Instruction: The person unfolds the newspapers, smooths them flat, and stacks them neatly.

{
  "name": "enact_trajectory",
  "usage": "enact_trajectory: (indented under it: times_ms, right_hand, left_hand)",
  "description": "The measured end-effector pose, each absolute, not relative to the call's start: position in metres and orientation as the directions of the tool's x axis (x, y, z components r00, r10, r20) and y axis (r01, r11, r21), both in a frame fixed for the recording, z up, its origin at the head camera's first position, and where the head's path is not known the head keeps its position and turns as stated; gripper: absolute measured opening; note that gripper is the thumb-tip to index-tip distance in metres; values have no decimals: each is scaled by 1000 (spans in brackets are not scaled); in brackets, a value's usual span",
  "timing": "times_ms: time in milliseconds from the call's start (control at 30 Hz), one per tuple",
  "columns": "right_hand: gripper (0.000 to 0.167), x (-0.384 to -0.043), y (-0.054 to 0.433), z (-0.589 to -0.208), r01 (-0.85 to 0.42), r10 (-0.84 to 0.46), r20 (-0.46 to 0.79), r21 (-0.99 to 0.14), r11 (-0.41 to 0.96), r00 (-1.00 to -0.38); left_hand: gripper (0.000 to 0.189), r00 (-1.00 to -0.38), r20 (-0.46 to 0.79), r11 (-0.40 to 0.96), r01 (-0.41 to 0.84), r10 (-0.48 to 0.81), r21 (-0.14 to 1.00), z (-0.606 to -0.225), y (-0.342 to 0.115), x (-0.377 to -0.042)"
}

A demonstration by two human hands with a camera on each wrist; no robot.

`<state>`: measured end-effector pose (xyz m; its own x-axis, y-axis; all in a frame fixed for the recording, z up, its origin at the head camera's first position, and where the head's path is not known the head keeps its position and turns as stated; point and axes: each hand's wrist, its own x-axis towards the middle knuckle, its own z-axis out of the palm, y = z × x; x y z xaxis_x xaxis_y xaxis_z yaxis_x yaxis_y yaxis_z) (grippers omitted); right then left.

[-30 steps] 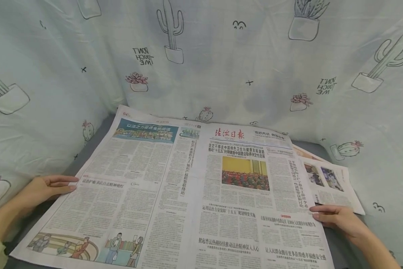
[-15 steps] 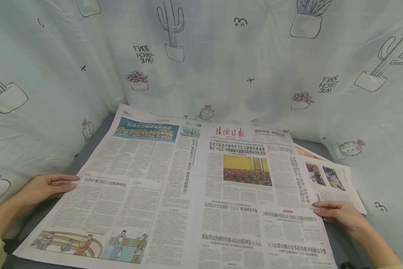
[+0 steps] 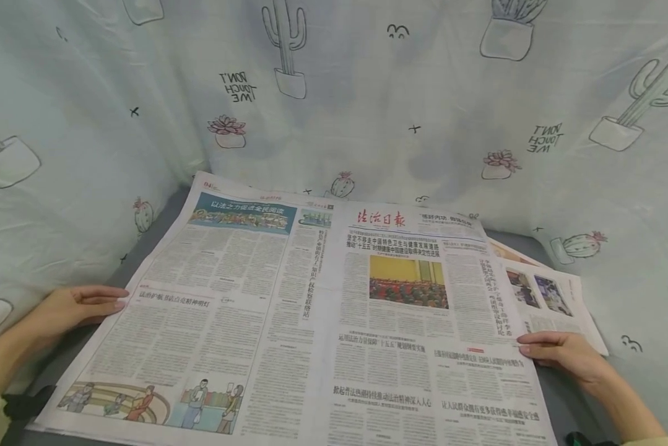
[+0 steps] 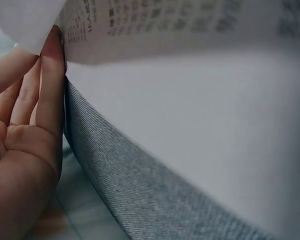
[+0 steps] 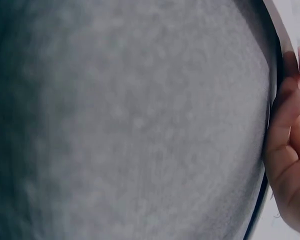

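Observation:
A wide newspaper (image 3: 324, 297) lies spread open, its fold running down the middle. My left hand (image 3: 69, 313) pinches its left edge about halfway down. In the left wrist view, the paper's edge passes between the thumb and fingers of the left hand (image 4: 27, 130). At the opposite side, my right hand (image 3: 570, 356) pinches the right edge, a bit lower. The right wrist view shows the right hand (image 5: 292, 145) at the far right, its fingertips by a pale strip of paper. The newspaper's bottom edge partly leaves the head view.
Under the newspaper is a grey fabric-like surface (image 3: 172, 214). Another newspaper (image 3: 581, 303) sticks out beyond the right edge, partly covered. A pale curtain (image 3: 356, 93) with cactus drawings surrounds the back and sides. Dark wrist straps show near both sleeves.
The newspaper and right hand shift very slightly in the view, partly with the camera. Both hands keep their hold on the edges. The lower left corner now sits slightly further right.

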<state>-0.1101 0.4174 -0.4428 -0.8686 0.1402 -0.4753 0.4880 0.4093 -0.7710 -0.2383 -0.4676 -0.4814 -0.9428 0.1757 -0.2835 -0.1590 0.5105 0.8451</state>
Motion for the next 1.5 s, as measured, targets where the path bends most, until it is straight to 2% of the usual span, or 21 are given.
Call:
enact_trajectory:
  times_ms: [367,633,733,867,967,1067,1167,1400,1500]
  right_hand:
    - [17,-113,418,-433,464,74,-479,-782,416,-875]
    - [21,-113,419,-431,473,84,-485,-778,414,-871]
    - [22,-110,421,-430,493,101,-494,-784,377,-863]
    - [18,-102,425,-430,504,106,-495,-818,278,-862]
    - [19,-97,430,-431,492,82,-485,-852,182,-871]
    - [27,-93,435,-432,450,2,-451,-891,65,-893]
    - [28,-92,436,-431,452,-21,-452,-892,-20,-892]
    - [23,-94,433,-431,517,93,-524,-851,-88,-847]
    - [23,-96,433,-431,519,109,-538,-839,-160,-836]
  left_hand:
    - [48,-942,-278,499,-152,188,853,-482,-473,-236]
    - [56,-950,-265,541,-137,167,830,-479,-470,-235]
    - [63,-954,-254,635,-97,162,767,-471,-467,-235]
    - [66,-963,-207,778,5,173,628,-453,-457,-237]
    - [63,-963,-154,812,93,220,577,-438,-438,-239]
    - [59,-950,-92,784,189,299,592,-424,-408,-238]
    - [58,-923,-53,726,263,381,636,-413,-372,-234]
    - [61,-824,19,590,422,567,688,-416,-284,-243]
    - [60,-788,28,525,435,615,732,-418,-248,-248]
